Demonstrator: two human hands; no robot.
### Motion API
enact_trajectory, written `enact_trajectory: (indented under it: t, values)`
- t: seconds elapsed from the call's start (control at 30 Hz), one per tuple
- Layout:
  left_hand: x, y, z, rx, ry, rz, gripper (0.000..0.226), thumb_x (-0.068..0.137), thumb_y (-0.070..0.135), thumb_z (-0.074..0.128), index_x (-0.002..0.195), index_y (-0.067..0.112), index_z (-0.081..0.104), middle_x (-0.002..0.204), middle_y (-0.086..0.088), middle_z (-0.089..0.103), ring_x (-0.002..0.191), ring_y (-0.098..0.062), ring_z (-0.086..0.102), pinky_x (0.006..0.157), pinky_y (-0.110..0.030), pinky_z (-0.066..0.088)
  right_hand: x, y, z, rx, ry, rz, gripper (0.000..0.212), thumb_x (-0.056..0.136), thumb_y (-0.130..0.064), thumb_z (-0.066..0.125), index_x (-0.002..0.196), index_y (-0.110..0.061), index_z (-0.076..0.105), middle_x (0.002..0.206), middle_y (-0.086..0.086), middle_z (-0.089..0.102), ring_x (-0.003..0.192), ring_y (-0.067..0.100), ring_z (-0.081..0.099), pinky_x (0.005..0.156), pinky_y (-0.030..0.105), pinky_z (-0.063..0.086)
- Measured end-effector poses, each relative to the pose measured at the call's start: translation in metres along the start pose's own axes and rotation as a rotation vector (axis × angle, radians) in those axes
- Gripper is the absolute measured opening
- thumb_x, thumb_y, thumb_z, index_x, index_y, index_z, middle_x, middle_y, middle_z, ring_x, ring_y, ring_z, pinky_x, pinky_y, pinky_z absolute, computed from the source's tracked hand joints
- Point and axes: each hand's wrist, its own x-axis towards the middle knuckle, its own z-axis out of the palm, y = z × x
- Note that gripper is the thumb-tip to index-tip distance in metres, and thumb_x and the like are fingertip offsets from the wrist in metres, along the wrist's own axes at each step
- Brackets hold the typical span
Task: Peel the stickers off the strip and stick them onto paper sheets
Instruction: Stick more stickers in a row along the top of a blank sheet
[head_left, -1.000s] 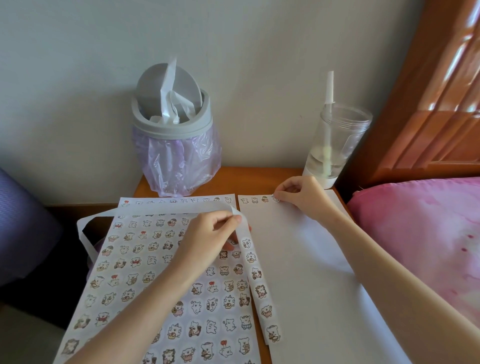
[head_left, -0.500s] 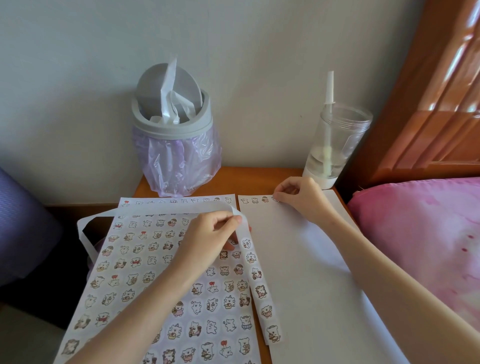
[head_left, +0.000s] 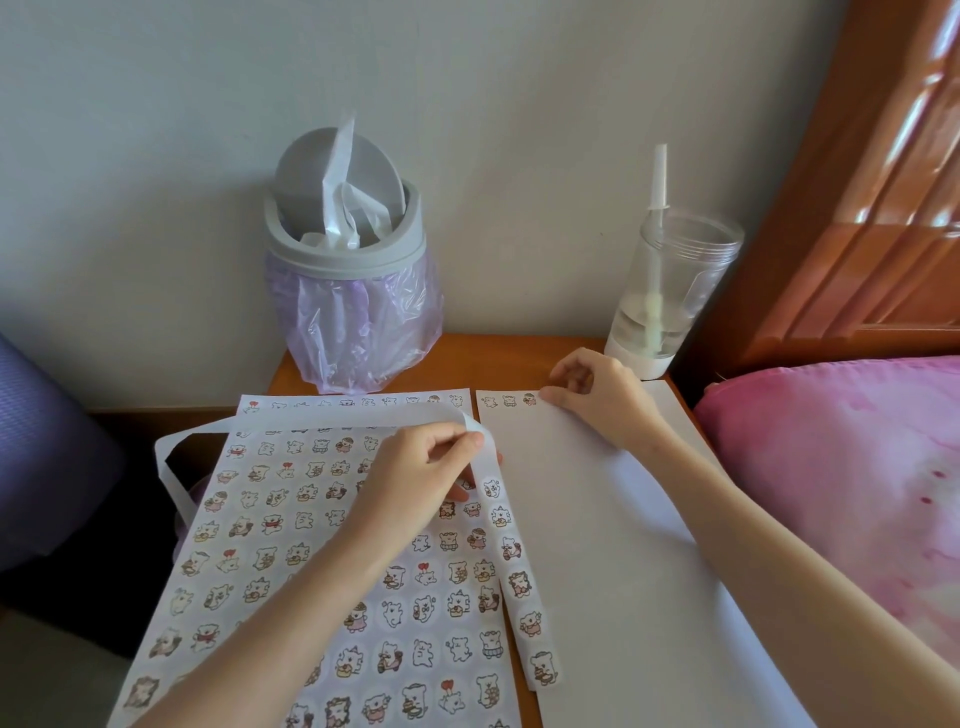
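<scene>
White paper: the left sheet (head_left: 228, 540) is covered with stickers (head_left: 270, 524), while the right sheet (head_left: 613, 571) bears only three at its top corner. The right hand (head_left: 602, 400) curls its fingertips onto that row's end; whether it pinches a sticker cannot be told. The left hand (head_left: 421, 473) pinches the strip (head_left: 519, 582), which lies between the sheets with several unpeeled. Judgement: the second sheet is barely begun.

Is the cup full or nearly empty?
Mostly empty: liquid fills only the bottom part of the clear cup; a straw stands in it.

Left hand (head_left: 431, 467) over middle of desk (head_left: 519, 349): forearm in from near edge, thumb and forefinger pinching strip (head_left: 500, 514). Right hand (head_left: 597, 395) near far edge: fingers curled, tips down; any pinch hidden.
</scene>
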Motion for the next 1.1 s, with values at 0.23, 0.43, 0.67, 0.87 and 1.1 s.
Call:
enact_trajectory:
  t: [0.23,0.43,0.67,0.87,1.1]
  values:
    - [0.000,-0.001,0.000,0.006,0.006,0.006,0.025,0.092,0.032,0.049,0.089,0.024,0.073,0.081,0.003,0.075,0.060,-0.007,0.068,0.066,-0.028,0.056,-0.004,-0.002,0.002,-0.036,0.027,-0.009,0.007,0.083,-0.030,0.067,0.079,-0.028,0.061,0.068,-0.011,0.053,0.069,0.010,0.050,0.060,0.027,0.039]
    - [0.000,-0.001,0.000,-0.026,0.010,-0.002,0.026,0.093,0.031,0.050,0.086,0.021,0.073,0.081,0.003,0.075,0.063,-0.011,0.069,0.068,-0.034,0.057,-0.005,-0.003,0.003,-0.067,0.018,-0.005,0.005,0.086,-0.025,0.062,0.085,-0.028,0.059,0.072,-0.012,0.054,0.070,0.008,0.049,0.061,0.026,0.038]
    - [0.002,0.000,-0.006,-0.168,0.139,0.018,0.029,0.090,0.038,0.053,0.089,0.017,0.072,0.083,-0.004,0.074,0.078,-0.022,0.068,0.078,-0.043,0.055,-0.039,-0.045,-0.003,0.264,0.029,-0.075,0.014,0.092,-0.028,0.057,0.090,-0.017,0.065,0.075,-0.004,0.065,0.062,0.004,0.054,0.059,0.018,0.043]
    - [-0.001,0.007,-0.005,-0.269,0.222,0.025,0.020,0.091,0.030,0.055,0.091,0.018,0.072,0.076,-0.005,0.073,0.061,-0.016,0.069,0.060,-0.031,0.058,-0.077,-0.076,-0.004,0.381,-0.246,-0.112,0.013,0.080,-0.027,0.072,0.090,-0.025,0.064,0.079,-0.004,0.071,0.066,0.008,0.064,0.056,0.021,0.051]
    - [0.001,0.006,-0.004,-0.278,0.215,0.067,0.022,0.092,0.027,0.055,0.088,0.015,0.073,0.074,-0.005,0.073,0.063,-0.015,0.068,0.054,-0.023,0.055,-0.081,-0.074,-0.004,0.525,-0.284,-0.059,0.015,0.079,-0.012,0.073,0.092,-0.013,0.066,0.077,0.000,0.071,0.067,0.013,0.066,0.053,0.024,0.051]
